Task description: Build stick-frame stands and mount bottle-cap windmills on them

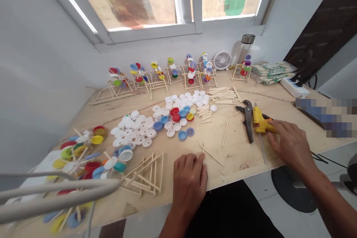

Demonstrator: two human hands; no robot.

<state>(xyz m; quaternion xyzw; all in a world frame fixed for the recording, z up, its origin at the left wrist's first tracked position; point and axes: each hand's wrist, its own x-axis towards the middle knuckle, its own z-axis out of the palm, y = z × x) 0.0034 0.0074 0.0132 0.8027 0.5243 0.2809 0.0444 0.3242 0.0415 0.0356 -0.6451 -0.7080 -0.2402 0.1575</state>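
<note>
While a wide plywood table (240, 152) fills the view under a window (156, 0), both hands of the person are working near its front edge. Along the back of the table stands a row of stick frames with colourful bottle-cap wheels (139, 78), and beside them are a small white fan (222, 60) and a glass bottle (245, 48). In the middle lie many white bottle caps (134, 130), mixed with some blue and red ones. A stick frame (142, 176) lies at the front, not far from the left hand (189, 182). On the right, a yellow glue gun (260, 121) lies just beside black pliers (247, 119), and the right hand (290, 145) is next to the gun. Its fingers (275, 137) are open and seem to touch the gun, without wrapping around it. The fingers of the left hand (195, 161) are closed and appear to pinch a thin wooden stick (203, 152), which stands almost upright above the board, near a longer loose stick (212, 155). This thin stick looks light, smooth and stiff, but it can probably snap if bent, so fingertips near one end seem the best hold. The gun looks like light plastic, and its handle seems the safe place to grip
</note>
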